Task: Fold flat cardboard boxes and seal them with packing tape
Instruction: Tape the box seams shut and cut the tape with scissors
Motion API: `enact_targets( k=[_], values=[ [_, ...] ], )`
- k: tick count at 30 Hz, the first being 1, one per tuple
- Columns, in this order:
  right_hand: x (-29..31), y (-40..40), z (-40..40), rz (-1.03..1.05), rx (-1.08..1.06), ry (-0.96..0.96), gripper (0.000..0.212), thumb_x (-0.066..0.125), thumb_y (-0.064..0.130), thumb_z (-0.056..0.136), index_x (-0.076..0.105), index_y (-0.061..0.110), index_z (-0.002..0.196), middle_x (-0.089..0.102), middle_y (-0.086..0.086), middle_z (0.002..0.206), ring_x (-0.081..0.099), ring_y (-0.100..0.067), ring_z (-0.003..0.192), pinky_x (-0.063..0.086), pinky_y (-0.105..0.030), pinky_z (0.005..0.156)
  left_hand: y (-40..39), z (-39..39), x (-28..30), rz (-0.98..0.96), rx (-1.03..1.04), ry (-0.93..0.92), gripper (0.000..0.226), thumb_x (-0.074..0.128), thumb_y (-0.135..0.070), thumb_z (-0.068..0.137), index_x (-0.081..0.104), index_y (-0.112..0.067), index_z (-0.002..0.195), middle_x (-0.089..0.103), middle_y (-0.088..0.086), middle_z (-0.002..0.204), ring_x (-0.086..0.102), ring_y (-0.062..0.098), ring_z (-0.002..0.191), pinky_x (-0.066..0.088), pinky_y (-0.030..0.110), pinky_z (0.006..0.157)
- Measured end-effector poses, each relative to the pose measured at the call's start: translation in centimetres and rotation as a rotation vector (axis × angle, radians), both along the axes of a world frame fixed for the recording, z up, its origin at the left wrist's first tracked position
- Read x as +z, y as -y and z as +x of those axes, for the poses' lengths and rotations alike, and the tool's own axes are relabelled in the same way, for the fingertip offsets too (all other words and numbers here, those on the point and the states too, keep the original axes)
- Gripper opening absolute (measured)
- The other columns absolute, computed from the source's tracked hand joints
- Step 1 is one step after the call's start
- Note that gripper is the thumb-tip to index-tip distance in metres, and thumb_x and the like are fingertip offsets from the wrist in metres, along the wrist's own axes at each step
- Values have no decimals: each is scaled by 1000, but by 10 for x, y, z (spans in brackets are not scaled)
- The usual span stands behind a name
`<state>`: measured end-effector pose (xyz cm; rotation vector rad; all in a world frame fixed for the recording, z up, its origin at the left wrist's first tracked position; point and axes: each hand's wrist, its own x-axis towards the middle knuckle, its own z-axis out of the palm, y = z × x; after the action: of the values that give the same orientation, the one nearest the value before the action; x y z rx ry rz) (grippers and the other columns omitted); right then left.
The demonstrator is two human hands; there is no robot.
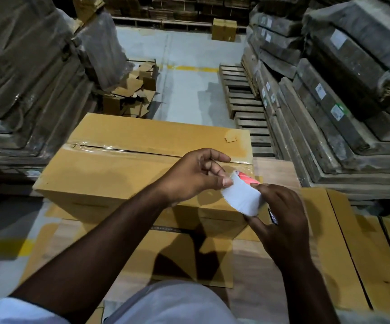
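Fingers of left hand pinch tape roll; right hand grips it. Box seam taped, frame centre. Sealing step; next: sever tape.

- A folded cardboard box sits ahead, clear tape along its top seam.
- The right hand holds a roll of packing tape just above the box's near right corner.
- The left hand pinches the roll's edge.
- Flat cardboard sheets lie underneath and to the right.
- Wrapped stacks flank the floor.
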<state>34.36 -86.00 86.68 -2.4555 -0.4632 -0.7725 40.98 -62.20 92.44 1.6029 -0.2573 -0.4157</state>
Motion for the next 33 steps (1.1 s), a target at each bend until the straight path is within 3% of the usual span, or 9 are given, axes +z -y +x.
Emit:
enact_targets(
  k=[4, 9, 12, 14, 17, 23, 28, 31, 33],
  values=[
    [-1, -1, 3, -106, -78, 43, 56, 89, 28, 70, 73, 7, 119, 69, -6, 100, 66, -32, 96, 40, -41, 90, 6, 10, -4, 128, 51, 104, 18, 79, -3, 88, 79, -4, 106, 77, 11, 93, 69, 12, 82, 57, 27, 73],
    [0, -11, 3, -148, -230, 155, 46, 83, 47, 83, 76, 11, 111, 68, -1, 86, 68, -29, 86, 39, -46, 82, 20, 17, -3, 358, 40, 363, 8, 77, -16, 93, 81, -17, 100, 76, -7, 96, 69, 8, 91, 60, 36, 82],
    [5, -11, 1, -86, -190, 197, 54, 87, 59, 78, 73, 9, 90, 68, 0, 83, 66, -27, 85, 41, -47, 86, 26, 17, -4, 388, 63, 489, 5, 75, -18, 94, 76, -21, 97, 63, -8, 114, 61, 4, 106, 56, 28, 86],
    [8, -6, 0, -16, -28, 168, 54, 91, 56, 76, 69, 7, 82, 71, -1, 89, 68, -22, 95, 44, -48, 101, 25, 16, -2, 319, 18, 532, 3, 70, -15, 98, 72, -16, 100, 66, -5, 115, 64, 8, 108, 56, 31, 88],
    [9, 2, -4, -20, 147, 95, 32, 90, 35, 84, 72, 8, 86, 76, -3, 104, 71, -18, 109, 35, -52, 120, 21, 14, 3, 268, 20, 609, 6, 68, -9, 99, 73, -9, 102, 74, -4, 99, 69, 11, 95, 57, 32, 81],
    [2, 8, -11, -30, 91, 169, 10, 80, 24, 92, 73, 18, 96, 74, 6, 96, 68, -18, 96, 38, -43, 103, 21, 13, 5, 370, 70, 911, 9, 71, -3, 96, 76, -6, 103, 73, 1, 98, 66, 10, 90, 48, 17, 78],
    [-11, 17, -12, 21, 40, 138, 16, 72, 26, 91, 63, 23, 103, 71, 5, 97, 63, -20, 99, 34, -36, 100, 15, 20, 18, 417, -19, 979, 10, 70, -2, 97, 74, -5, 106, 72, 2, 98, 65, 8, 88, 50, 16, 77],
    [-18, 16, -13, 127, 40, 51, 20, 62, 36, 100, 66, 16, 101, 66, 8, 100, 63, -19, 97, 35, -36, 106, 20, 27, 29, 483, -97, 916, 9, 69, -10, 99, 75, -9, 106, 73, -3, 97, 64, 6, 86, 51, 19, 73],
    [-21, 13, -13, 301, 65, -67, 35, 51, 46, 107, 69, 16, 107, 69, 9, 111, 65, -17, 111, 32, -39, 119, 26, 34, 40, 500, -121, 877, 8, 68, -15, 100, 75, -12, 104, 72, -6, 95, 65, 6, 85, 51, 21, 72]
  ],
)
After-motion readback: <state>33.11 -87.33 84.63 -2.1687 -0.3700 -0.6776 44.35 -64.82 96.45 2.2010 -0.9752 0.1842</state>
